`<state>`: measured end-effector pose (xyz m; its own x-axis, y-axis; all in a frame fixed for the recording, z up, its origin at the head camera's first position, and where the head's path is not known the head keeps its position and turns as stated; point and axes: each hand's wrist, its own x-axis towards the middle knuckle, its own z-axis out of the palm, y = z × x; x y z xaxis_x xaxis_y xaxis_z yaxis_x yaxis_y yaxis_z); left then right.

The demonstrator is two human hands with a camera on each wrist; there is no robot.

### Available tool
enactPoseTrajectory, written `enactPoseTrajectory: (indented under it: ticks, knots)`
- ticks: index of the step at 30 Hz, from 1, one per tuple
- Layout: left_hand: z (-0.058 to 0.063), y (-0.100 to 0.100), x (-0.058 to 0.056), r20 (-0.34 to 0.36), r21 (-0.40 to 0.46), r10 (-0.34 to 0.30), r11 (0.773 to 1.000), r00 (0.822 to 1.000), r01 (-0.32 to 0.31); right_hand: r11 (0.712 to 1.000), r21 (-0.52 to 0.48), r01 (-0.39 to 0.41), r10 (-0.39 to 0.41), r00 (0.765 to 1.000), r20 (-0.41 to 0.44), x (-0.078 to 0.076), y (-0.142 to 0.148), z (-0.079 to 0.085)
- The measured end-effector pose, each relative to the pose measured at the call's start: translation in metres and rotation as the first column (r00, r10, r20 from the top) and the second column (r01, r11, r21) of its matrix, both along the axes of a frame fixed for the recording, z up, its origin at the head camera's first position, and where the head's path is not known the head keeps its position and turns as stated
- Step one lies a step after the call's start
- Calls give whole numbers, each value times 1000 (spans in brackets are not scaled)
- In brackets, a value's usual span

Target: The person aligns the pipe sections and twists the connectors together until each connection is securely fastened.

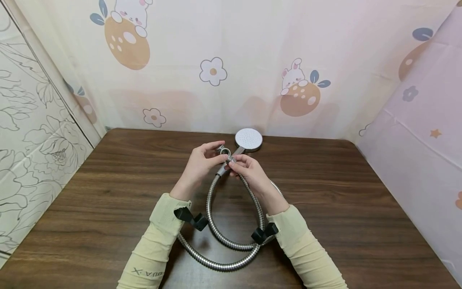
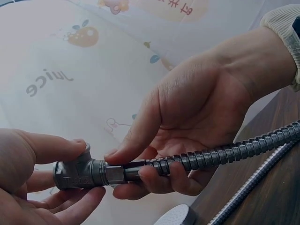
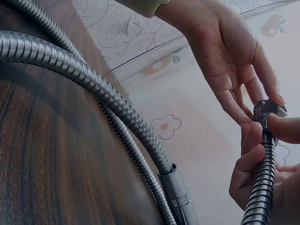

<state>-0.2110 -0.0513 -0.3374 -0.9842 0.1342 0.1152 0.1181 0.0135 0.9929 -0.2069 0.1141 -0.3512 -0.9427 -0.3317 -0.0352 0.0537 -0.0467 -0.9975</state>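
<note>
A metal T-shaped pipe fitting [image 2: 78,169] is pinched between the thumb and fingers of my left hand [image 1: 197,163]. My right hand [image 1: 254,175] grips the end of a silver flexible shower hose [image 2: 206,159], its thumb on the hose's nut [image 2: 115,174]. Nut and fitting stand in line, end to end, with a ring of thread showing at the joint. The hose's other end runs into the handle of a hand shower [image 1: 249,139], which lies on the table beyond both hands, white spray face up.
Loops of the hose lie on the dark wooden table [image 1: 108,224] between and below my forearms. A patterned curtain [image 1: 173,100] hangs behind the table's far edge, with a floral panel [image 1: 43,120] on the left and a pinkish cloth [image 1: 426,132] on the right.
</note>
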Motion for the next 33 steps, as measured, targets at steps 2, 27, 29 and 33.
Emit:
enactPoseTrajectory:
  ticks: [2, 27, 29, 33]
  knots:
    - [0, 0, 0, -2, -3, 5, 1000, 1000, -5, 1000, 2, 4, -4, 1000, -3, 0, 0, 0]
    - [0, 1, 1, 2, -17, 18, 1000, 1000, -18, 999, -38, 0, 0, 1000, -1, 1, 0, 1]
    - [0, 1, 0, 5, -15, 17, 1000, 1000, -17, 1000, -19, 2, -2, 1000, -5, 1, -1, 1]
    - [-1, 1, 0, 8, -15, 20, 1000, 1000, -20, 1000, 12, 2, -2, 1000, -18, 0, 0, -1]
